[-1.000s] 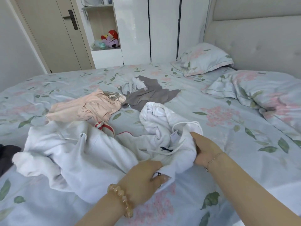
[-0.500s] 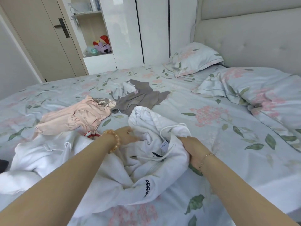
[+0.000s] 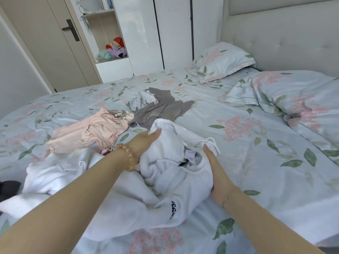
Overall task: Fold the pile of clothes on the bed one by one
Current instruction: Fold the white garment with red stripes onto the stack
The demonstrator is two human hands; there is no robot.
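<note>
Head view: left hand (image 3: 145,143) and right hand (image 3: 215,167) flat against bunched white hoodie (image 3: 170,173), centre frame; its drawstring (image 3: 207,142) may snag.

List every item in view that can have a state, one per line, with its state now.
white hoodie: bunched up, unfolded, between both hands
left hand: fingers straight, pressed against the hoodie
right hand: fingers straight, flat against the hoodie's other side
pink garment: crumpled, unfolded
grey garment: crumpled, unfolded
door: closed
pillow: lying against the headboard
</note>
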